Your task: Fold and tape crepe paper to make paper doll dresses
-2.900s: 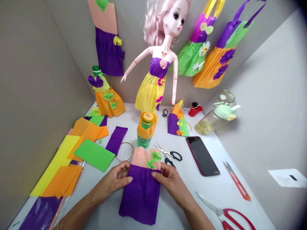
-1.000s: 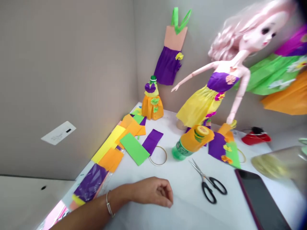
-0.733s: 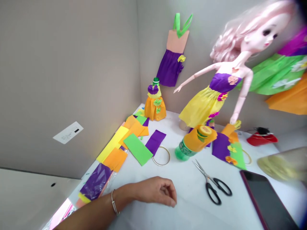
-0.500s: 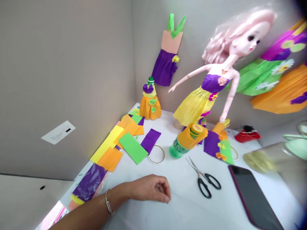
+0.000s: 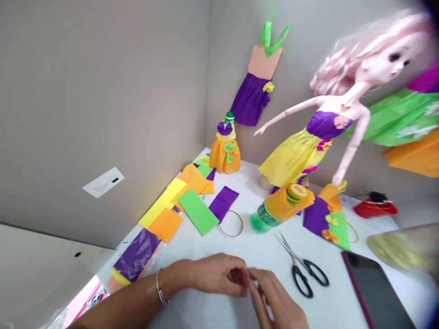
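Observation:
My left hand [image 5: 219,275] lies low over the white table, its fingers curled toward the thumb. Coming in from the bottom edge, my right hand [image 5: 279,301] meets it fingertip to fingertip, closed in a pinch. What either holds, if anything, is too small or hidden to make out. Right of them lie scissors [image 5: 299,264] with black handles, blades a little apart. Behind stands a green bottle [image 5: 263,218] wrapped in orange paper at its upper part. A thin gold ring [image 5: 243,223] and folded green paper [image 5: 198,211] and purple paper [image 5: 223,204] lie beyond my left hand.
Orange, yellow and purple paper pieces [image 5: 166,225] line the table's left edge. A doll [image 5: 329,125] in a paper dress stands at the back, near a small dressed bottle [image 5: 225,154]. A phone [image 5: 375,288] lies at right, with a red object [image 5: 375,208] behind it.
My right hand has come into view from below and met my left hand at the fingertips. The whole scene has shifted right as the camera turned left.

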The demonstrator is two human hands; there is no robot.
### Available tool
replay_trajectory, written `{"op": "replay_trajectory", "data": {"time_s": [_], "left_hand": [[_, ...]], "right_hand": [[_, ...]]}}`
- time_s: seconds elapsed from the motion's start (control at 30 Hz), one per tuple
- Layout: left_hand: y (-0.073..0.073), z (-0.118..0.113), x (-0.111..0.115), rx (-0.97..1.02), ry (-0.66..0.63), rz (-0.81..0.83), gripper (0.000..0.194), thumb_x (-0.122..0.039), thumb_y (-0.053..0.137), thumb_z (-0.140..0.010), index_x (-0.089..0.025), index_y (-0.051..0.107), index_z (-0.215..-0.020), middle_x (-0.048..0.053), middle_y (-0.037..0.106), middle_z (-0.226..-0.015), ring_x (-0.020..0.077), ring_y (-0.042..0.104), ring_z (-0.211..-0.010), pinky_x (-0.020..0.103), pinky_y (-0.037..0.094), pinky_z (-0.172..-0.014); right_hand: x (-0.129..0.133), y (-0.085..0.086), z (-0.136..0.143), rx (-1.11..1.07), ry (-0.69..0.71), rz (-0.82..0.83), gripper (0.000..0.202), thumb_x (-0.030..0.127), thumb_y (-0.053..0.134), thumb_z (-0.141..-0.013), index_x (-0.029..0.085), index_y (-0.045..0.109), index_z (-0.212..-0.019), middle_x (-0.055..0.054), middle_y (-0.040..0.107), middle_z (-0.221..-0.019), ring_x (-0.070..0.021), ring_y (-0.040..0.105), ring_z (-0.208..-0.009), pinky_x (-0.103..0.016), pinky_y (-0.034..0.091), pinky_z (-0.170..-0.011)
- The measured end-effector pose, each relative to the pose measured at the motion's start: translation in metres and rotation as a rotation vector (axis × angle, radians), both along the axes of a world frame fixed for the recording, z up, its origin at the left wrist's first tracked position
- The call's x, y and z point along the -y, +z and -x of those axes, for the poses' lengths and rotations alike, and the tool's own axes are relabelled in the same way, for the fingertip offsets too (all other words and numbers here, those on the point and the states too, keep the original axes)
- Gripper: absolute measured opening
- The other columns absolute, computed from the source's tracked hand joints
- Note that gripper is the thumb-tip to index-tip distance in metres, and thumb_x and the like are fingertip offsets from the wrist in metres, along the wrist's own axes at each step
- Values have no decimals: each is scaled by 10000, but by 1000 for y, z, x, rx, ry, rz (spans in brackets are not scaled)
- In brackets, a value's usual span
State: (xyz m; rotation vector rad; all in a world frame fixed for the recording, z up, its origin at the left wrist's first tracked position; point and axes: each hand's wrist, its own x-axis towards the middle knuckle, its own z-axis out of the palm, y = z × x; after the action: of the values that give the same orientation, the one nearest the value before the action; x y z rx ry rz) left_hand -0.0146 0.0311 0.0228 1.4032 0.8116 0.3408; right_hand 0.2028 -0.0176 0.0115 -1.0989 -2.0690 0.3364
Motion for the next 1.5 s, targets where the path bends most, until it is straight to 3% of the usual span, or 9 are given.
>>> {"op": "replay_trajectory", "data": {"time_s": [0.13, 0.27, 0.4, 0.6, 0.9, 1.03, 1.13, 1.33, 1.5], "left_hand": [[-3, -2, 5, -69, 151, -250, 579, -283, 664, -858, -205, 405, -1369, 116, 634, -1230, 222, 665, -1033, 368, 559, -894], [-4, -3, 7, -238, 224, -934, 823, -463, 609, -908, -204, 134, -1530, 202, 311, -1570, 335, 237, -1484, 595, 192, -1199], [-1, -4, 10, -354, 158, -1199, 865, -591, 452, -933, -162, 43, -1562, 215, 149, -1630, 354, 55, -1521, 638, 98, -1194], [-11, -7, 10, -518, 0, -1129, 756, -412, 566, -939, -203, 178, -1553, 167, 211, -1629, 332, 119, -1518, 629, 150, -1196], [-30, -5, 1, -504, -56, -1059, 685, -384, 702, -851, -200, 397, -1435, 163, 414, -1542, 310, 290, -1476, 581, 254, -1193], [-18, 2, -7, -455, 94, -1101, 306, -249, 601, -920, -223, 539, -1219, 90, 604, -1354, 268, 391, -1423, 565, 212, -1214], [-11, 10, -21, -531, 300, -1120, 122, -210, 568, -916, -207, 541, -1035, 107, 591, -1321, 295, 348, -1439, 599, 204, -1201], [-16, 24, -52, -740, 512, -1081, 266, -300, 679, -818, -188, 489, -967, 175, 518, -1387, 394, 264, -1464, 657, 225, -1170], [-27, 29, -62, -758, 541, -1082, 103, -225, 614, -830, -194, 518, -851, 157, 581, -1319, 384, 313, -1444, 657, 242, -1160]], "right_hand": [[-10, -7, 23, 172, -188, -136, 475, 234, 465, -984, 188, 423, -1455, -175, 612, -1222, -281, 628, -1084, -404, 589, -818], [0, -2, 34, 94, -284, -304, 651, 102, 561, -903, 204, 352, -1511, -172, 588, -1230, -315, 580, -1131, -472, 531, -883], [3, -1, 34, 31, -311, -323, 581, 52, 524, -882, 186, 431, -1440, -156, 606, -1134, -304, 584, -1046, -486, 491, -860], [-14, -7, 25, 304, -145, -87, 365, -8, 400, -828, 166, 588, -1088, -85, 642, -913, -226, 545, -787, -389, 461, -745], [-14, -13, 28, 387, -190, -28, 409, -34, 418, -797, 136, 551, -1145, -90, 604, -929, -234, 507, -805, -375, 413, -764], [-14, -14, 29, 389, -201, 20, 304, -10, 417, -846, 192, 566, -1017, -71, 590, -910, -232, 505, -792, -360, 393, -739], [-14, -13, 29, 388, -212, 24, 260, 16, 419, -888, 202, 569, -990, -64, 583, -894, -228, 510, -792, -354, 386, -740], [-15, -11, 28, 359, -203, 27, 243, 30, 431, -906, 205, 581, -982, -62, 579, -890, -221, 528, -804, -344, 402, -738], [-15, -10, 27, 354, -198, 42, 275, 12, 424, -898, 209, 590, -991, -64, 587, -894, -219, 529, -809, -347, 419, -729]]}}
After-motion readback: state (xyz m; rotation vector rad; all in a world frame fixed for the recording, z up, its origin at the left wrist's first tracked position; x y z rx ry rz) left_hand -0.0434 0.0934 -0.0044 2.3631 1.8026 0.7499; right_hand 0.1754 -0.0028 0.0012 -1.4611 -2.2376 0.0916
